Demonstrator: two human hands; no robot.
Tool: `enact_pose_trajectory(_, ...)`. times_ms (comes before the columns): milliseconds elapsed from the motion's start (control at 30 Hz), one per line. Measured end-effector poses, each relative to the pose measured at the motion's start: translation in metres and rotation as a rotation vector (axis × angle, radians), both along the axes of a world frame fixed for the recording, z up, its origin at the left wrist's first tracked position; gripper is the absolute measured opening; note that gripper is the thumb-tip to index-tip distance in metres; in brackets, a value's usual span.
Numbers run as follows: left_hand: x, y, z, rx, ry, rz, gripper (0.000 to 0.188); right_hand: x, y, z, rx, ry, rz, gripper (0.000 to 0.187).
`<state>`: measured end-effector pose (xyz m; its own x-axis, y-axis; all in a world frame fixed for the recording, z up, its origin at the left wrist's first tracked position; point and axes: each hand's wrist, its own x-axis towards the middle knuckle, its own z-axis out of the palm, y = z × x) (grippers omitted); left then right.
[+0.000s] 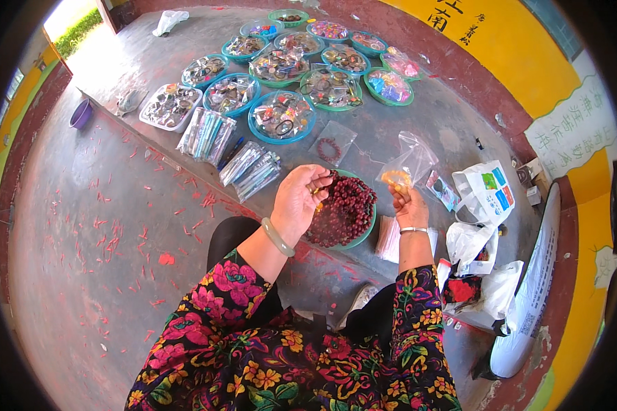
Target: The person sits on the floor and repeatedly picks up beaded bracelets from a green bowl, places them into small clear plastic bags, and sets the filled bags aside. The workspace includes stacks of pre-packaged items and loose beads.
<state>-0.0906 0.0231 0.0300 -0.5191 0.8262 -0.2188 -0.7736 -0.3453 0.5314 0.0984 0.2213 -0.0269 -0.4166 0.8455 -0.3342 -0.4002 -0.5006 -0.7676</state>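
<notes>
My left hand (300,197), with a pale bangle at the wrist, is raised over a green basin (373,229) heaped with dark red bead bracelets (346,214). Its fingers are curled together; whatever they pinch is hidden. To the right, my right hand (410,209) grips a clear plastic bag (413,161) by its lower end. Something orange-yellow (395,178) shows in or against that bag at my fingertips, too small to name. Beyond the basin, a reddish bead bracelet (328,148) lies on or in a flat clear bag (341,135).
Several basins (282,139) of small packaged goods fill the floor ahead. Bundles of pens (250,168) lie left of the basin. A stack of pale packets (389,240) sits under my right hand, with white bags (485,192) farther right. Red scraps (166,259) litter the left floor.
</notes>
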Motion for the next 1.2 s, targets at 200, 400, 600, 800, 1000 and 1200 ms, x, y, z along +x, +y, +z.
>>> enact_pose_trajectory(200,0.0,0.002,-0.003,-0.02,0.047,-0.104,0.019,0.005,0.038,-0.06,-0.13,0.006,-0.011,0.018)
enact_pose_trajectory(400,0.002,0.001,-0.005,-0.05,0.033,-0.147,0.019,-0.025,0.069,-0.084,-0.263,0.022,-0.047,0.019)
enact_pose_trajectory(600,0.004,0.003,-0.002,-0.096,0.025,-0.197,0.018,-0.065,0.114,-0.134,-0.348,-0.207,0.017,0.023)
enact_pose_trajectory(800,-0.003,0.003,-0.006,-0.127,0.027,-0.244,0.016,-0.102,0.144,-0.152,-0.413,-0.236,0.062,0.028)
enact_pose_trajectory(1000,-0.003,0.003,-0.003,-0.169,0.025,-0.233,0.015,-0.082,0.143,-0.157,-0.426,-0.672,-0.087,0.028)
enact_pose_trajectory(1200,0.0,0.003,-0.001,-0.172,0.028,-0.204,0.015,-0.016,0.136,-0.137,-0.258,-0.559,-0.062,0.029)
